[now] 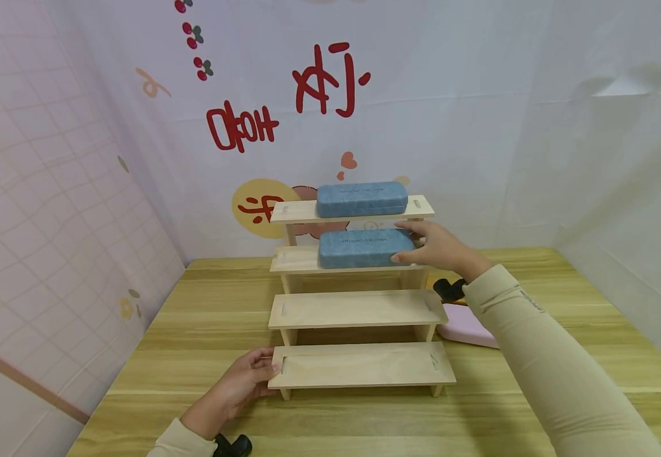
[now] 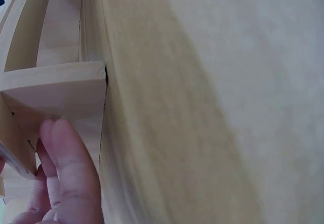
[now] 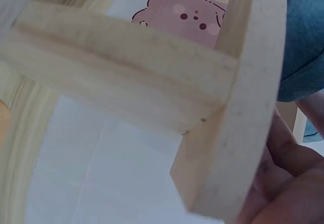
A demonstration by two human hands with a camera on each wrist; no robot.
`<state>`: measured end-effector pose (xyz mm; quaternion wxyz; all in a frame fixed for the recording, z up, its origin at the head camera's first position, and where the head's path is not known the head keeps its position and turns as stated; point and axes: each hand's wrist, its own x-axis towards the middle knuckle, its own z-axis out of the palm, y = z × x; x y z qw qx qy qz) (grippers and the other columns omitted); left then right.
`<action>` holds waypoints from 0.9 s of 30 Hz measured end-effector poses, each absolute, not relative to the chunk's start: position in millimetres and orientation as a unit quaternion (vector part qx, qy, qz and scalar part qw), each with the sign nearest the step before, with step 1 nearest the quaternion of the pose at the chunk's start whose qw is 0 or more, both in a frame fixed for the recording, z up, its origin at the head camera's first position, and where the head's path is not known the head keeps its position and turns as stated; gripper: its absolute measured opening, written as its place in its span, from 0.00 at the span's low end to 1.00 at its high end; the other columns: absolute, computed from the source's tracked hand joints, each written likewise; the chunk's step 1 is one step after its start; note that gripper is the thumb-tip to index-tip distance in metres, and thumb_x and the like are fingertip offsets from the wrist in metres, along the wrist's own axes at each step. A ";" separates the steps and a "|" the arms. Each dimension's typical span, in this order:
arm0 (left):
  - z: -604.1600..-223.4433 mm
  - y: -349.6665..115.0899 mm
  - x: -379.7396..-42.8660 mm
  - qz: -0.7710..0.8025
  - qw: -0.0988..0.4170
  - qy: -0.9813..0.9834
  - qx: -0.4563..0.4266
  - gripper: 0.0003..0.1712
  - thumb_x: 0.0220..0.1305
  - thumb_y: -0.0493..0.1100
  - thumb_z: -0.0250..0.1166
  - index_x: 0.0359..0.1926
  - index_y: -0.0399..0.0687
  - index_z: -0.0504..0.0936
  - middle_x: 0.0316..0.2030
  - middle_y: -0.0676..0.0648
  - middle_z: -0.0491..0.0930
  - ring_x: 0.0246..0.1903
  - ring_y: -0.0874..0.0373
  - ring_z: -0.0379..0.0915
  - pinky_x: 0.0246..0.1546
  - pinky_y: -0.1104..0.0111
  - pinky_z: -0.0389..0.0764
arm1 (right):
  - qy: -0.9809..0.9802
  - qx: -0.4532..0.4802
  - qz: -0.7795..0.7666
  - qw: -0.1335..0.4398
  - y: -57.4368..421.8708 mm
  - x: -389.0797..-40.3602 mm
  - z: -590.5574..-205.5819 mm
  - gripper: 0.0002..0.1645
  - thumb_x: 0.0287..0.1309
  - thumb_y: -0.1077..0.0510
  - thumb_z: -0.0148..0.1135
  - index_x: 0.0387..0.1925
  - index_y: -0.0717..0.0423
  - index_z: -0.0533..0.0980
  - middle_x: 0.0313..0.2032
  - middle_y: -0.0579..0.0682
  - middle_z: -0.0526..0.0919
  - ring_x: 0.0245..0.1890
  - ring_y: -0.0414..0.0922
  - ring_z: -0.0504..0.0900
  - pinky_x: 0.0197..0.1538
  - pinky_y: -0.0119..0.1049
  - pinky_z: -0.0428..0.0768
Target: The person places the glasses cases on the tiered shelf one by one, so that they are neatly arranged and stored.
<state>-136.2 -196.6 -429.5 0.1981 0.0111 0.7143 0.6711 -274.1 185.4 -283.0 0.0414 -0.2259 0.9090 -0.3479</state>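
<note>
A four-step wooden display rack (image 1: 359,310) stands on the table. One blue glasses case (image 1: 361,199) lies on its top step. On the step below is a second blue glasses case (image 1: 365,249), lid up with small dark lettering. My right hand (image 1: 439,246) holds this lower case by its right end, thumb at the front and fingers behind. In the right wrist view that hand (image 3: 288,178) is partly hidden by the step's edge. My left hand (image 1: 245,381) grips the left end of the bottom step, thumb above and fingers (image 2: 71,158) underneath.
A pink case (image 1: 467,325) lies on the table right of the rack, partly behind my right sleeve. An orange item (image 1: 436,282) shows behind the rack's right side. A printed white cloth (image 1: 450,127) hangs behind the wooden table (image 1: 205,317).
</note>
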 end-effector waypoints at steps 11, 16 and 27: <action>-428.9 -192.8 -134.9 0.668 0.194 0.718 0.008 0.34 0.68 0.38 0.58 0.65 0.21 0.55 0.49 0.38 0.76 0.41 0.54 0.78 0.42 0.58 0.78 | 0.901 -0.251 -0.349 -0.059 206.7 -261.8 -298.3 0.47 0.56 0.46 0.69 0.70 0.58 0.61 0.62 0.60 0.66 0.61 0.57 0.65 0.56 0.57 0.68; -429.2 -192.1 -134.3 0.669 0.195 0.717 0.009 0.34 0.69 0.38 0.58 0.66 0.21 0.54 0.49 0.38 0.76 0.40 0.54 0.78 0.42 0.59 0.78 | 0.895 -0.253 -0.354 -0.102 221.2 -253.4 -305.9 0.46 0.56 0.48 0.70 0.70 0.59 0.61 0.66 0.62 0.63 0.64 0.61 0.63 0.60 0.61 0.64; -433.0 -192.7 -135.5 0.670 0.197 0.716 0.012 0.34 0.69 0.38 0.58 0.66 0.22 0.54 0.49 0.39 0.76 0.41 0.54 0.79 0.43 0.57 0.78 | 0.915 -0.218 -0.310 -0.137 256.6 -234.5 -321.2 0.45 0.57 0.47 0.68 0.71 0.58 0.60 0.67 0.65 0.63 0.66 0.65 0.60 0.60 0.67 0.60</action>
